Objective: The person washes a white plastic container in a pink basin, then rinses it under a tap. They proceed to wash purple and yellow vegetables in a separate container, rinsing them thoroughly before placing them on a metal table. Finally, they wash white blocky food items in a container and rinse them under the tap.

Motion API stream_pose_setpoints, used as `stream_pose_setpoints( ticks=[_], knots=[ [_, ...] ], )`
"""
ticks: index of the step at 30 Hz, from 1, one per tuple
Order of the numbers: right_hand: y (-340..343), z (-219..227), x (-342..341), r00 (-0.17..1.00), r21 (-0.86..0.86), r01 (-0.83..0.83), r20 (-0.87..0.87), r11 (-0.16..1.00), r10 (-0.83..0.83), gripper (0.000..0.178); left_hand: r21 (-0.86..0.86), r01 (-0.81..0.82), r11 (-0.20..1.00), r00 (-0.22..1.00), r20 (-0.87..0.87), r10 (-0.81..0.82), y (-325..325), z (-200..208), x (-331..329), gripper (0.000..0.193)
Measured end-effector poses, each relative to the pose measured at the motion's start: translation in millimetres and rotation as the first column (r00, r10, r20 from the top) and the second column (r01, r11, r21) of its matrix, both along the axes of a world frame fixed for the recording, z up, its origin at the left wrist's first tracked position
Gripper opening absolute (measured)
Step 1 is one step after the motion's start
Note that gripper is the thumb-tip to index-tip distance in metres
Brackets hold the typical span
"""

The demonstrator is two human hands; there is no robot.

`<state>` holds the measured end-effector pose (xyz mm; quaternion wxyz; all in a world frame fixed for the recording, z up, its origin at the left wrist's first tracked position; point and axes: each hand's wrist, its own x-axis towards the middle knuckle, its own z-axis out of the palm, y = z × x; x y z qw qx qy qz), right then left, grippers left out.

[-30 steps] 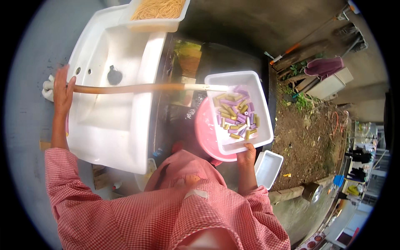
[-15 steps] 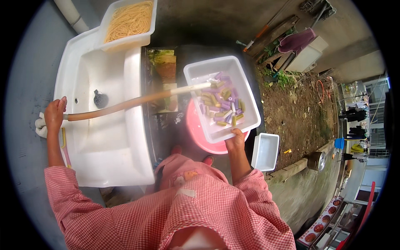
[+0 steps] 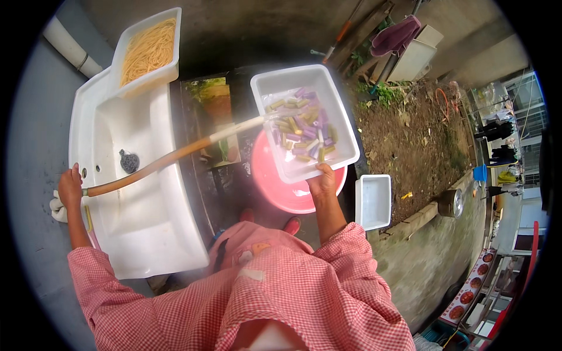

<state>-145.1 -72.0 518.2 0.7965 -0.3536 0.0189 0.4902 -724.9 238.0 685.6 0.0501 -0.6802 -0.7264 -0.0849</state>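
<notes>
My left hand (image 3: 71,186) is at the wall on the left, closed around what appears to be a tap, mostly hidden beneath it and a white cloth (image 3: 58,209). From there a brown hose (image 3: 158,168) with a pale end slants over the sink to the white rectangular tub (image 3: 295,174). A blurred, clear stream seems to leave its tip. Short purple and olive-green pieces (image 3: 304,130) lie in the tub. With its fingers hooked on the near rim, my right hand (image 3: 323,181) holds the tub tilted above a pink basin (image 3: 269,187).
A white sink (image 3: 146,234) stands at left, holding a dark mesh scrubber (image 3: 129,161). A tub of yellow noodles (image 3: 149,52) rests on its far end. One smaller white tub (image 3: 373,202) sits right of the basin, beside bare soil (image 3: 410,146) and a metal pot (image 3: 451,203).
The view has shifted. The hose tip now sits closer to the tub's left edge, with a blurred stream past it. Both hands keep their places on the tap and rim.
</notes>
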Motion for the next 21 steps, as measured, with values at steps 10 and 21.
stream_pose_setpoints(
  ticks=[10,21],
  knots=[
    [8.8,-16.1,13.7,0.996,0.004,0.057,-0.069,0.998,-0.057,0.073,0.039,-0.010,0.999,0.998,-0.061,0.012,0.7,-6.1,1.0,0.052],
    [27.0,-19.3,19.3,0.990,0.083,0.128,-0.066,0.988,-0.123,0.078,0.019,-0.031,0.999,0.996,-0.089,0.032,-2.5,-0.7,10.6,0.052]
  ],
)
